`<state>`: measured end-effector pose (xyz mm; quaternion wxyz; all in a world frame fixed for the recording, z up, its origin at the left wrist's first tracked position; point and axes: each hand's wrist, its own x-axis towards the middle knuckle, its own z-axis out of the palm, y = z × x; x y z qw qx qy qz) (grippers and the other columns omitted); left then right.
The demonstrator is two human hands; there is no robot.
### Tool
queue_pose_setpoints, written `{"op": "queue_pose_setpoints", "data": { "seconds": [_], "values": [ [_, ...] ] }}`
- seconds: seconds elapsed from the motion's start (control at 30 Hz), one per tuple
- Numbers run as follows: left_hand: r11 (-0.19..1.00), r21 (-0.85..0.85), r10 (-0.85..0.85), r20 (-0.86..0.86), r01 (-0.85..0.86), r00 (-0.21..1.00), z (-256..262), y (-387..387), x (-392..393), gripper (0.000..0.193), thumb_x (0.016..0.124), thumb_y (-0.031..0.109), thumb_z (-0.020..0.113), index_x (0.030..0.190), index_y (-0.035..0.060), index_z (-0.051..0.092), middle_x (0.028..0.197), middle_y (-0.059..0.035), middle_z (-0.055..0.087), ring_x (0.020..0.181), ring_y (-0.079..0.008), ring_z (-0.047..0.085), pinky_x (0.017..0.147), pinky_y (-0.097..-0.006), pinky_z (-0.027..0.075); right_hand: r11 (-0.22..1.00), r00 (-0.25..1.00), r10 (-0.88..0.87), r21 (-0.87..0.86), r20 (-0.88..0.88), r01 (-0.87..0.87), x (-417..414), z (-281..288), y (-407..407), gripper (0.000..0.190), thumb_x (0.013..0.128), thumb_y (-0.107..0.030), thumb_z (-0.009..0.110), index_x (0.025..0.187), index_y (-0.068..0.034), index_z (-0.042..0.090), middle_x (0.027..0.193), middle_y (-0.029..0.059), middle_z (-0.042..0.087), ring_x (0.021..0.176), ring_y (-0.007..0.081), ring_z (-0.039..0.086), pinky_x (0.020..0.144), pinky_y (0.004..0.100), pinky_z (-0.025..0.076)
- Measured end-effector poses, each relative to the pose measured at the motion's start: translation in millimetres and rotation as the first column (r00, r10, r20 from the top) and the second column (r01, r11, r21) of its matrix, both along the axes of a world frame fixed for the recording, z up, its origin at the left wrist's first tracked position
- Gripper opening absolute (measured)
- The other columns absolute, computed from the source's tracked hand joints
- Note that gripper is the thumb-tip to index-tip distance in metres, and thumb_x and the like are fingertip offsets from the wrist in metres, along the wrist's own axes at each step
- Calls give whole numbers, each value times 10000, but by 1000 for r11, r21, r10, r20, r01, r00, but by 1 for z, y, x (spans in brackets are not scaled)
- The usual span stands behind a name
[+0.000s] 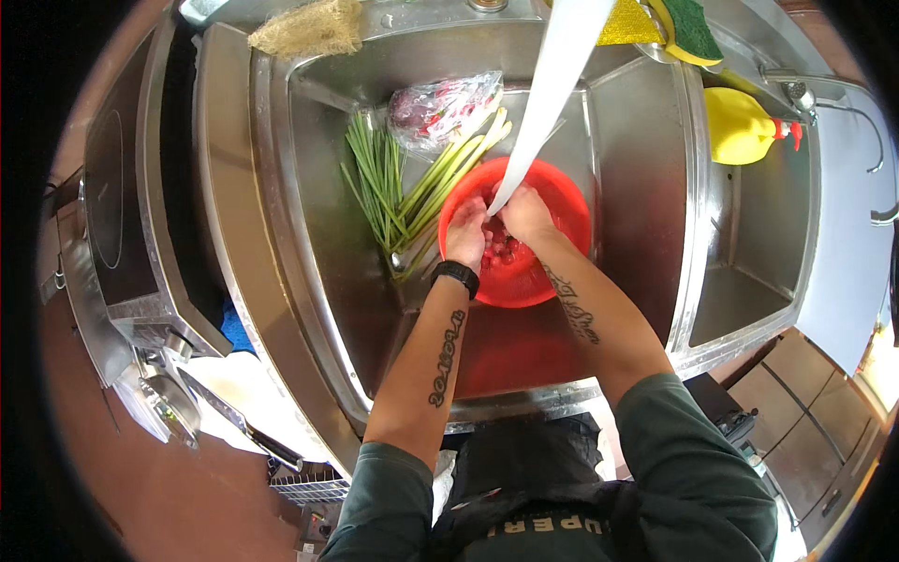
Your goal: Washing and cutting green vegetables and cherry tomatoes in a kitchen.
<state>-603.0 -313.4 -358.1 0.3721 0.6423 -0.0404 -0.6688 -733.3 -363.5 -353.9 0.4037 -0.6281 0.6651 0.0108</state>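
Note:
Both my hands are inside a red plastic bowl (572, 204) that stands in the large stainless steel sink basin (635, 175). Small round red pieces (507, 251), too blurred to name surely, lie in the bowl between and below my hands. On the bowl's left side is my left hand (466, 232), cupped against the pieces. My right hand (525, 212) reaches in from the right, its fingers mostly hidden. A white tapering band (544, 91), apparently running water, comes down from above and ends between the hands. Whether either hand grips anything is not visible.
Left of the bowl lie long green stalks (379, 190) and a plastic-wrapped purple-red vegetable (435, 112). A yellow bottle (741, 126) lies over the smaller right basin (751, 302). A sponge (688, 31) and a loofah (309, 29) sit on the back rim. A knife (239, 421) rests lower left.

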Motion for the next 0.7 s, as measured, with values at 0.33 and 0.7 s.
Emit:
{"op": "queue_pose_setpoints", "data": {
  "seconds": [0.33,0.7],
  "values": [
    [968,-2,249,-148,-252,957,22,-4,-15,234,1028,311,639,1069,101,732,849,34,667,642,-69,539,559,-239,412,965,849,-70,-179,523,190,-6,41,15,123,894,-94,738,969,-4,699,1017,142,696,886,273,711,810,363,566],
    [982,-168,-27,-585,-89,811,26,3,4,233,1031,304,614,1098,92,683,935,-14,698,777,-130,635,641,-277,480,827,495,-556,503,667,251,-33,49,9,155,958,-104,710,1000,45,715,774,71,704,632,101,648,559,237,502]
  ]
}}
